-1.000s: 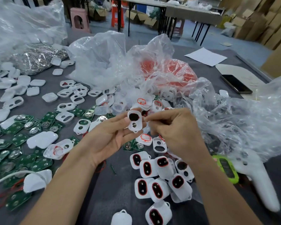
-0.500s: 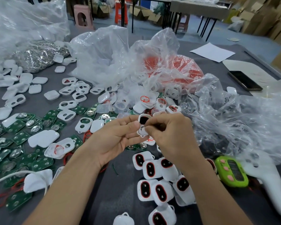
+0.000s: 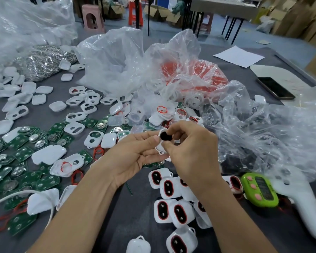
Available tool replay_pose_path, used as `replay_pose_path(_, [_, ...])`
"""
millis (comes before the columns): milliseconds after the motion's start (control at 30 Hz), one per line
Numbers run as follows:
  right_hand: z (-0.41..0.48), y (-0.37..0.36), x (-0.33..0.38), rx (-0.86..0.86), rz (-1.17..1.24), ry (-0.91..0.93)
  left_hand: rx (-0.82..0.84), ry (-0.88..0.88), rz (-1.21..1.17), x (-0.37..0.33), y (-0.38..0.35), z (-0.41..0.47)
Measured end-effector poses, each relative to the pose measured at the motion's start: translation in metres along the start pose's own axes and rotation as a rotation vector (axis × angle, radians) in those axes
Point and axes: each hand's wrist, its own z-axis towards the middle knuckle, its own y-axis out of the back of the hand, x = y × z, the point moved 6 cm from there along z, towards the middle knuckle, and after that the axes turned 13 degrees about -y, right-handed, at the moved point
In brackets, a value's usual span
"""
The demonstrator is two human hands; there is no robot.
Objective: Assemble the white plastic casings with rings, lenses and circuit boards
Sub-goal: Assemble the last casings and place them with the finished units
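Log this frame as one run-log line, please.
left hand holds white casing | right hand fingertips at its dark lens | finished units below

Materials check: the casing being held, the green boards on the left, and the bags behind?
Casing between the left hand and right hand: looks like moulded white plastic, smooth with a slight sheen.
Green boards: probably laminate circuit board, glossy green, with shiny metal-looking discs.
Bags: thin clear plastic film, crinkled and glinting.

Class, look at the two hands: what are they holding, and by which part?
Both hold one white casing. The left hand pinches its left edge with thumb and fingers; the right hand grips its right side, fingertips at the dark oval opening.
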Motion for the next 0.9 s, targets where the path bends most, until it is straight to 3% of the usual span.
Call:
replay_pose_path(100, [0.002,-0.001,-0.007,0.015,0.015,-0.044,-0.006,-0.001,0.075,0.001,0.000,0.000])
replay_pose_path(267, [0.005,-0.016,-0.020,0.224,0.130,-0.181,-0.108,-0.092,0.237,0.003,-0.004,-0.001])
replay_pose_path(400, [0.007,-0.024,-0.033,0.386,0.511,-0.344,-0.206,-0.103,0.244,0.003,-0.002,-0.002])
replay_pose_path(500, [0.011,-0.020,-0.042,0.374,0.681,-0.451,-0.223,-0.092,0.204,0.000,-0.003,-0.003])
replay_pose_path(900, [0.007,-0.010,-0.033,0.191,0.414,-0.237,-0.211,-0.088,0.271,0.000,-0.003,-0.005])
